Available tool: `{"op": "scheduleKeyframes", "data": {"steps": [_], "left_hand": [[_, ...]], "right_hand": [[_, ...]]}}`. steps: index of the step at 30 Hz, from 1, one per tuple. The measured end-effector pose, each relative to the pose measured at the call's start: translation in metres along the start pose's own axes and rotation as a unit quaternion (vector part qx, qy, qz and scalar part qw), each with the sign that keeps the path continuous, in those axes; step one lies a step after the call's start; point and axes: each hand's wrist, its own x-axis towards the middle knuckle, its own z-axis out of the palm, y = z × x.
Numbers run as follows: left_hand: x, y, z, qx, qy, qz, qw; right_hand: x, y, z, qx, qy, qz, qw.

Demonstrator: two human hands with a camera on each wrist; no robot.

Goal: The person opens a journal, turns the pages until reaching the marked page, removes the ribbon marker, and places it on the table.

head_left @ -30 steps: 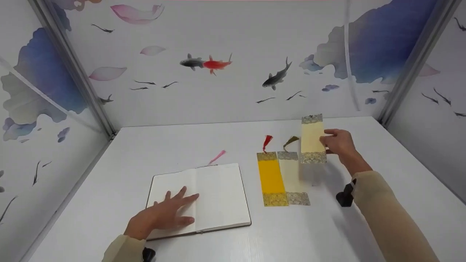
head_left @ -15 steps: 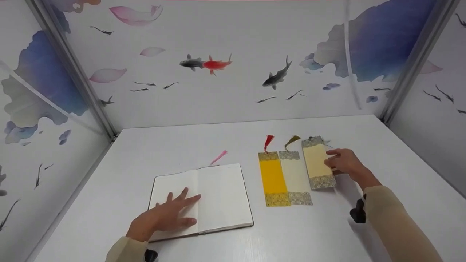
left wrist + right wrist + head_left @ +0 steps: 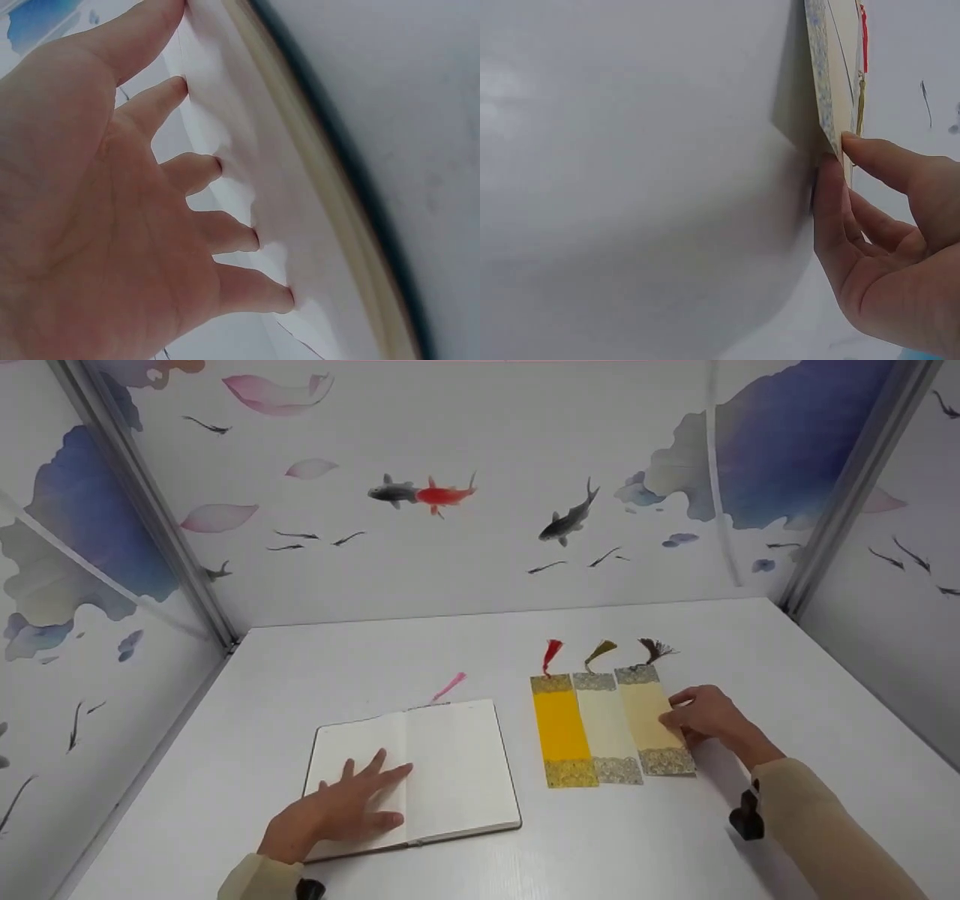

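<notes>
Behind a white worktop (image 3: 570,847) stands a fish-printed wall (image 3: 495,562); the left hand (image 3: 341,804), fingers spread wide, touches the left page of an open notebook (image 3: 457,765), while the right hand (image 3: 712,716) pinches the right edge of a beige bookmark (image 3: 646,711), just right of a cream bookmark (image 3: 606,725) and yellow bookmark (image 3: 561,727)

Tan bookmark (image 3: 646,716): patterned bands at both ends, dark tassel (image 3: 657,650) at the top; was pinched at its right edge by the right hand (image 3: 709,716), tilted, partly raised. Cream bookmark (image 3: 604,727): lay just left of it. Yellow bookmark (image 3: 560,727): lay leftmost. Notebook (image 3: 457,765): lay open, white pages up, left hand (image 3: 341,802) resting on its left page.
</notes>
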Motion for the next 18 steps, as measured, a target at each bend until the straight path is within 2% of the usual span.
{"op": "scheduleKeyframes", "data": {"steps": [5, 11, 18], "left_hand": [[0.000, -0.001, 0.000, -0.005, 0.002, -0.003, 1.0000], [-0.001, -0.002, 0.001, -0.009, 0.002, -0.007, 0.9999], [0.000, -0.001, -0.001, -0.005, -0.002, -0.013, 0.9999]], "right_hand": [[0.000, -0.005, 0.006, -0.038, 0.020, 0.005, 0.9991], [0.000, -0.012, 0.010, -0.073, 0.018, 0.006, 0.9971], [-0.001, -0.030, 0.017, -0.118, 0.048, -0.034, 0.9912]]}}
